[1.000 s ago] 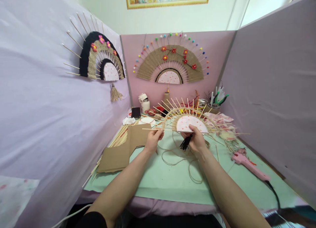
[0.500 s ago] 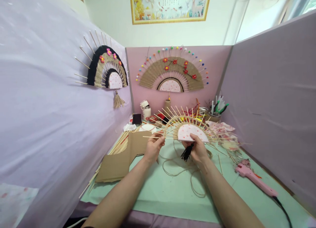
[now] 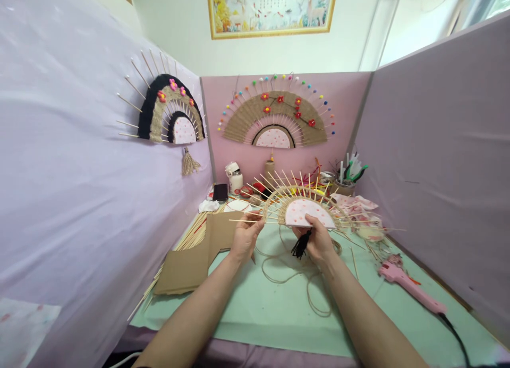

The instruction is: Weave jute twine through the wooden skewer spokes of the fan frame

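Observation:
Between my hands, above the table, is a half-round fan (image 3: pixel 308 213) with a pink-dotted white centre, thin wooden sticks spreading outward and twine woven across them. My right hand (image 3: pixel 317 240) grips its lower edge, thumb on the dotted front and fingers behind. Under that edge hangs a black tassel (image 3: pixel 301 244), beside my right fingers. At the fan's left end, my left hand (image 3: pixel 246 235) pinches the woven edge near the lowest sticks; its fingertips are partly hidden. Loose twine (image 3: pixel 279 277) trails in loops over the table below the fan.
Cut cardboard (image 3: pixel 184 270) lies at left over a bundle of sticks (image 3: pixel 193 235). A pink glue gun (image 3: pixel 412 288) with a black cord rests at right. Behind stand a white jar (image 3: pixel 236 181) and a pot of tools (image 3: pixel 346 187). Finished fans (image 3: pixel 274 110) hang on the partitions.
The view has shifted very slightly. Both hands keep the same hold on the fan, and nothing else has visibly moved.

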### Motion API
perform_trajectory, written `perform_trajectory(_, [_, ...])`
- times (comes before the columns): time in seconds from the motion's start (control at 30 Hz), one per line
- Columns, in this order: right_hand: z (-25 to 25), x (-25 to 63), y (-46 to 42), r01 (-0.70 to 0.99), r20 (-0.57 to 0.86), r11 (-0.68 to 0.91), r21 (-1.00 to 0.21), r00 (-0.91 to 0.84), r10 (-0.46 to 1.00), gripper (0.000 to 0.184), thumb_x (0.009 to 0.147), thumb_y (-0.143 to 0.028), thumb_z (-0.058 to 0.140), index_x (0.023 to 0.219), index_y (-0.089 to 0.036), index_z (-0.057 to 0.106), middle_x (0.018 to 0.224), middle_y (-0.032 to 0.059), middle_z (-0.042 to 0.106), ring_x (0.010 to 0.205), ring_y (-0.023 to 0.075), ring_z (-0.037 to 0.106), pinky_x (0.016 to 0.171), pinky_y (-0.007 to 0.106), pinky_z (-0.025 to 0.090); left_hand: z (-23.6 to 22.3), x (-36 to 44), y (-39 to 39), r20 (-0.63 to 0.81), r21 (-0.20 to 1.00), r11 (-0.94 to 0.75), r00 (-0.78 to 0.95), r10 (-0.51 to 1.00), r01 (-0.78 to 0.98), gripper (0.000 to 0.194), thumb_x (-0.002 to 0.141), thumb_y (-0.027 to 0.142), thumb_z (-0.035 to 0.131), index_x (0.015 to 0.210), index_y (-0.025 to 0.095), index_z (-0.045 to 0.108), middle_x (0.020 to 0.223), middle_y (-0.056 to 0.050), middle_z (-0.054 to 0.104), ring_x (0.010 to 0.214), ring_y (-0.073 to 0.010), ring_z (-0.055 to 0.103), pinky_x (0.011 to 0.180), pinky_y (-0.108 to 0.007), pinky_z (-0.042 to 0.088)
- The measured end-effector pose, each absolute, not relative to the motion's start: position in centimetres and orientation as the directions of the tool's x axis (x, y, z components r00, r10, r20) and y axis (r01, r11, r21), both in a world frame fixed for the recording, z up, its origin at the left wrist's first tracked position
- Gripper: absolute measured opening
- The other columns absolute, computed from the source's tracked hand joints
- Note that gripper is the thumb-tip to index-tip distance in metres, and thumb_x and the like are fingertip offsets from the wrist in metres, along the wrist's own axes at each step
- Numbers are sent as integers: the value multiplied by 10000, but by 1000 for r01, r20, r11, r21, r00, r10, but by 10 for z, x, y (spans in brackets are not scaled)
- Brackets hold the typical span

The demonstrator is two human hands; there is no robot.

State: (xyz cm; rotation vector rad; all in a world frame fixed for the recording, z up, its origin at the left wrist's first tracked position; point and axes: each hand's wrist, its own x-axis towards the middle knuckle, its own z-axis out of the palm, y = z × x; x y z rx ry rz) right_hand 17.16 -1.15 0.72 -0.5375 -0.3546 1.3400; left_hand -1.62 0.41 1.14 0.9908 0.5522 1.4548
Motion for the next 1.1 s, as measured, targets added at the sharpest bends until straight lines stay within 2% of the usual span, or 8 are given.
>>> perform_trajectory(0.43, [13, 172, -14, -825, -101, 148, -545, 240, 965, 270, 633, -105, 667, 873, -198, 586, 780, -23, 707, 651, 149, 661, 604, 329, 593, 17, -21, 1, 277, 790, -89, 224, 934, -607, 406, 586, 158, 749, 954, 190, 582, 939, -26, 628, 883, -121, 593, 851, -279, 434])
perform_trajectory(0.6, [14, 169, -15, -813, -77, 174, -556, 258, 963, 263, 622, -102, 673, 855, -193, 589, 756, -29, 701, 641, 146, 653, 592, 340, 595, 16, -19, 0, 278, 816, -149, 153, 948, -558, 354, 616, 208, 740, 929, 183, 578, 963, -34, 627, 869, -124, 596, 827, -283, 450])
perform_trajectory(0.77, [14, 169, -15, -808, -81, 176, -562, 265, 961, 244, 619, -107, 674, 831, -191, 586, 739, -27, 699, 637, 144, 651, 603, 332, 595, 15, -16, -1, 294, 809, -198, 90, 952, -553, 442, 614, 215, 746, 1003, 203, 538, 993, -34, 622, 849, -122, 604, 817, -288, 451])
perform_trajectory(0.93, [14, 169, -15, -803, -69, 185, -566, 271, 960, 285, 608, -110, 688, 855, -210, 584, 742, -45, 697, 632, 147, 653, 603, 340, 593, 14, -17, 1, 281, 791, -179, 86, 956, -585, 487, 599, 190, 757, 1023, 208, 519, 882, -2, 624, 827, -112, 606, 808, -276, 446])
perform_trajectory(1.1, [14, 169, -15, -797, -67, 175, -578, 260, 963, 278, 618, -113, 680, 867, -203, 594, 763, -37, 702, 640, 153, 658, 591, 338, 592, 14, -17, 1, 281, 776, -164, 101, 954, -609, 491, 594, 167, 757, 1022, 205, 520, 871, -2, 637, 830, -107, 605, 802, -262, 443])
